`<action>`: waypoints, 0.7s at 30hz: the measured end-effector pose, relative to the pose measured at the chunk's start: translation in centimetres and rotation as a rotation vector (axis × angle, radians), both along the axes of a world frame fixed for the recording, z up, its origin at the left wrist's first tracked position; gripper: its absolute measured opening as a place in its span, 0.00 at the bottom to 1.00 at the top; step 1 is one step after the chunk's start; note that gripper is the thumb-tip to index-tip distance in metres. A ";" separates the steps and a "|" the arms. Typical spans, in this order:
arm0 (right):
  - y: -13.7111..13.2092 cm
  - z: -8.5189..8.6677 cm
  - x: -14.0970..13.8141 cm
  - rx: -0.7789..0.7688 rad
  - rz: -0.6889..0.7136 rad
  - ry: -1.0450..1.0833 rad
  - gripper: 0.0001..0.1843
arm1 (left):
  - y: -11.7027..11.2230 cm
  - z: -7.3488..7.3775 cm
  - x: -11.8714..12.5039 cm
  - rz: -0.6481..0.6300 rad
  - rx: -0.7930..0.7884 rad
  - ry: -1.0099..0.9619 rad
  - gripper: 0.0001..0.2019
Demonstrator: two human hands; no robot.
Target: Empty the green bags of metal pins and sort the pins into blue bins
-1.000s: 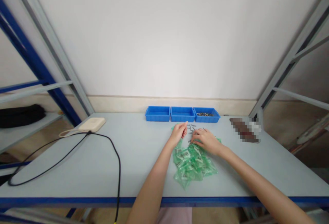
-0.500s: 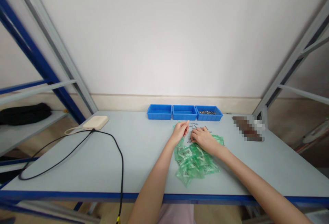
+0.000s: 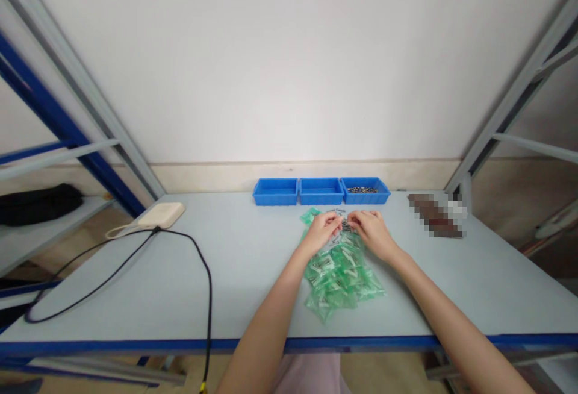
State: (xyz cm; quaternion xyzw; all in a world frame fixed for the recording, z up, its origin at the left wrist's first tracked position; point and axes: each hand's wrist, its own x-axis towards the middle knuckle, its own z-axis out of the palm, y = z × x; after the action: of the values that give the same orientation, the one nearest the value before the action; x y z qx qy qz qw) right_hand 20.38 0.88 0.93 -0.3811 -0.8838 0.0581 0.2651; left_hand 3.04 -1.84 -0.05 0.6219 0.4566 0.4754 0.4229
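Observation:
My left hand (image 3: 323,230) and my right hand (image 3: 371,232) face each other above the far end of a pile of green plastic bags (image 3: 339,273). Thin metal pieces that look like screws (image 3: 345,225) lie in the narrow gap between my fingertips. The fingers of both hands are curled and pinched. Whatever they grip is too small to make out. Inside the clear green bags, pale and metallic small parts show through. One green bag (image 3: 310,215) sticks out just beyond my left hand.
Three blue bins stand in a row at the table's back; the right bin (image 3: 365,197) holds metal pieces. A white box (image 3: 161,215) and a looped black cable (image 3: 209,285) lie at left. A pixelated brown object (image 3: 433,216) is on the right.
My right hand has lifted off the loose metal pieces and shifted slightly right and away from me. My left hand has turned inward, its fingertips now close to the right hand's.

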 end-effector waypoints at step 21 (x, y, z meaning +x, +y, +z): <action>-0.2 -0.8 -1.0 -0.328 -0.043 0.491 0.18 | -0.4 1.1 0.2 0.032 -0.027 -0.082 0.20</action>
State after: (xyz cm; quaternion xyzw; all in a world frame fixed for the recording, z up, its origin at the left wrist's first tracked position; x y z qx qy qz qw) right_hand 19.42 0.67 0.09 -0.4120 -0.7637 0.2853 0.4070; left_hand 3.24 -2.28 1.08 0.5887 0.4551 0.5010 0.4420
